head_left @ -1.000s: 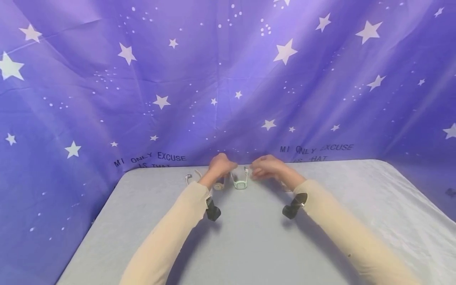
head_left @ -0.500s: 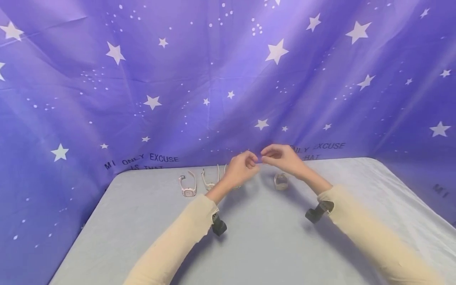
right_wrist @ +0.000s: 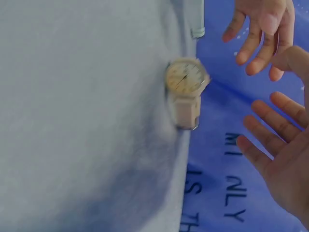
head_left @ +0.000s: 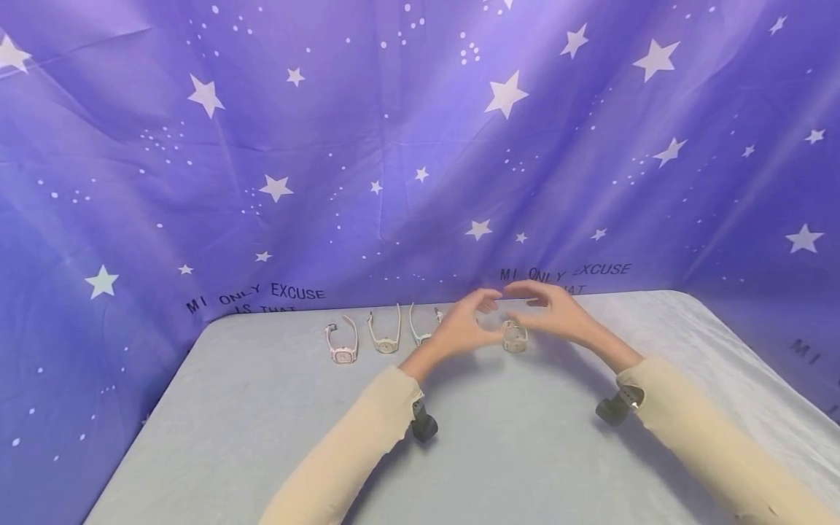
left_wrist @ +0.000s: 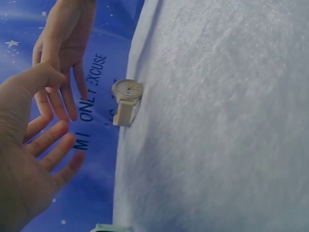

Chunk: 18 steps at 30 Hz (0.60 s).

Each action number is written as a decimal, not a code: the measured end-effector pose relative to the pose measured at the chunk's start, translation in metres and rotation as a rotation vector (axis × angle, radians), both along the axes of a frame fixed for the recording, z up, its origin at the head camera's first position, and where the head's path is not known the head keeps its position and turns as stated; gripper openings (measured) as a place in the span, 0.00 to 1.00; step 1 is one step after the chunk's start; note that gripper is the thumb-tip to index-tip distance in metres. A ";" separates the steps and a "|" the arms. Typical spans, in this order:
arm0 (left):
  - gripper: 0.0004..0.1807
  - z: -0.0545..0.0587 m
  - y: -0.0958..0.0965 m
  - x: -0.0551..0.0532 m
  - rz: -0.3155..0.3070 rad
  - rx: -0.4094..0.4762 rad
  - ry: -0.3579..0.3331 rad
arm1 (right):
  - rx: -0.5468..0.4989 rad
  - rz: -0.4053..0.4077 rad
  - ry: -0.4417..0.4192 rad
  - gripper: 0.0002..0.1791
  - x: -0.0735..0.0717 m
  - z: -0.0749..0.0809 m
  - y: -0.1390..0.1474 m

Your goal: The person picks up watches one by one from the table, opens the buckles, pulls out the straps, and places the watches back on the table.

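Observation:
A beige wristwatch (head_left: 515, 340) with a round dial stands on the table with its strap looped. Over it hover both bare hands, with nothing between their fingers. My left hand (head_left: 462, 326) is on the watch's left, fingers loosely bent and thumb apart. From the right, my right hand (head_left: 558, 313) faces it with fingers and thumb spread in a curve. In the right wrist view the watch's dial (right_wrist: 185, 77) faces up, with the fingers off to its right. A mint-green watch (head_left: 425, 339) is partly hidden behind my left hand.
Further left on the grey table cover (head_left: 499, 452) lie a cream watch (head_left: 387, 347) and a pink watch (head_left: 343, 356), straps unfastened and standing up. Behind the table's far edge hangs a purple curtain (head_left: 420, 219) with stars and lettering.
Both hands have come away from the watches at the far edge and opened, the left moving right. The beige watch, earlier mostly behind the right hand, now shows between them.

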<state>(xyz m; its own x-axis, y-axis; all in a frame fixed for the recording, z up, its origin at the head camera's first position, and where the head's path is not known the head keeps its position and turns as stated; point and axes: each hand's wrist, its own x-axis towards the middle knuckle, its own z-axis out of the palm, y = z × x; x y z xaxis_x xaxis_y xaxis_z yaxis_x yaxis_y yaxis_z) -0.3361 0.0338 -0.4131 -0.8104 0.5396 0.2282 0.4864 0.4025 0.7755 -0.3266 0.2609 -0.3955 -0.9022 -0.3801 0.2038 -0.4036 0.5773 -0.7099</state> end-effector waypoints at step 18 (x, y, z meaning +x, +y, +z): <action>0.44 -0.024 0.011 -0.007 -0.039 -0.048 -0.084 | 0.065 0.050 -0.004 0.46 -0.002 -0.038 0.023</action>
